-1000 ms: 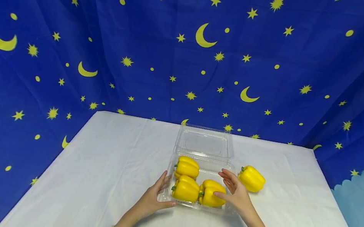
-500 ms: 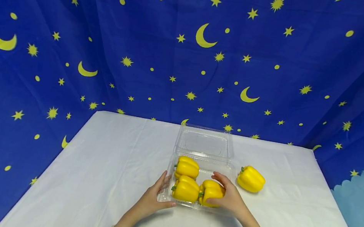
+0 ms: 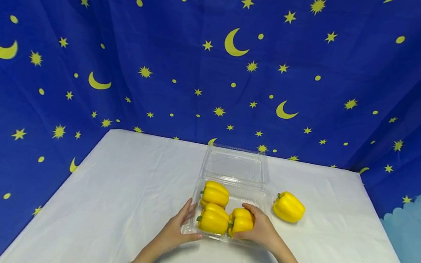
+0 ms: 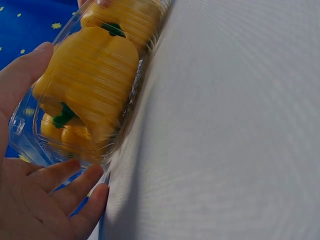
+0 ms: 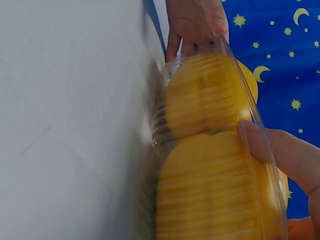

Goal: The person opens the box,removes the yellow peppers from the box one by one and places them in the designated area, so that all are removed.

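Observation:
A clear plastic clamshell container [image 3: 193, 225] lies on the table with its lid folded back. Inside are three yellow bell peppers: one at the back left [image 3: 215, 194], one at the front left [image 3: 214, 218] and one at the front right [image 3: 241, 222]. My left hand [image 3: 174, 227] holds the container's front left corner, thumb at the front edge, fingers along the left side. The front right pepper is in my right hand [image 3: 263, 232], thumb in front and fingers behind. In the right wrist view, the thumb [image 5: 280, 150] presses on this pepper [image 5: 215, 190], seen through the container wall.
Another yellow bell pepper [image 3: 289, 207] lies on the white tablecloth [image 3: 139, 175], right of the container. The transparent lid [image 3: 236, 164] spreads toward the back edge. A blue curtain [image 3: 188, 56] with stars and moons hangs behind and at the sides.
My right hand has moved left and closed round the front right pepper, which it earlier only touched with the thumb. My left hand stays at the container's corner.

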`<state>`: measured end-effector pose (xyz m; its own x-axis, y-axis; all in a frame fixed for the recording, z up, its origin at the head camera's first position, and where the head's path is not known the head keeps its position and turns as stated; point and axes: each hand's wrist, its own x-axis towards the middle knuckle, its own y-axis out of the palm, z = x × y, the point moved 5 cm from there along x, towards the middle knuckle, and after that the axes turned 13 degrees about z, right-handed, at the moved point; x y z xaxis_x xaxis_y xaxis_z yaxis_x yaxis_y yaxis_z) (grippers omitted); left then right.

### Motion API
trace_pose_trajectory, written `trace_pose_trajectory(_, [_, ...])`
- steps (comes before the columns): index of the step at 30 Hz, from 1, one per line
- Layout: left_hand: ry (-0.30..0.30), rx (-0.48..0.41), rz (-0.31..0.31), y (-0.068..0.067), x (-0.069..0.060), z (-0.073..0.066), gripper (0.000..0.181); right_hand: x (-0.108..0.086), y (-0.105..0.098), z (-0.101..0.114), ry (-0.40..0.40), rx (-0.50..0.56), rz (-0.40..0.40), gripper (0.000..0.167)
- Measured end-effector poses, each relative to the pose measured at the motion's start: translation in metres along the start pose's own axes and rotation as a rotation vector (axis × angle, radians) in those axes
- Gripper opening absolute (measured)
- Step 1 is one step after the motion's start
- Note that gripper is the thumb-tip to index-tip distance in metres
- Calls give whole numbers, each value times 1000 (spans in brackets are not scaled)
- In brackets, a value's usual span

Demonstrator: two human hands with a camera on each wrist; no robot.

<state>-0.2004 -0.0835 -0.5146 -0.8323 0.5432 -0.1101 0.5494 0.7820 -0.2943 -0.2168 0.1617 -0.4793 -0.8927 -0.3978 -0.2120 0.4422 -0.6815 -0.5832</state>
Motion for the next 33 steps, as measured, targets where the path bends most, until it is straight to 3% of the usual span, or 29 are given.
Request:
trace_pose_trajectory(11, [1, 12, -8, 0, -1, 1, 107, 1, 3, 2, 8, -5, -29, 81])
trace_pose_trajectory(25, [8, -5, 10, 1, -2, -3, 105, -2, 0, 3, -60, -22, -70, 80])
trace_pose_trajectory(33, [8, -2, 12, 1, -2, -3, 106, -6, -17, 15, -59, -26, -103, 81])
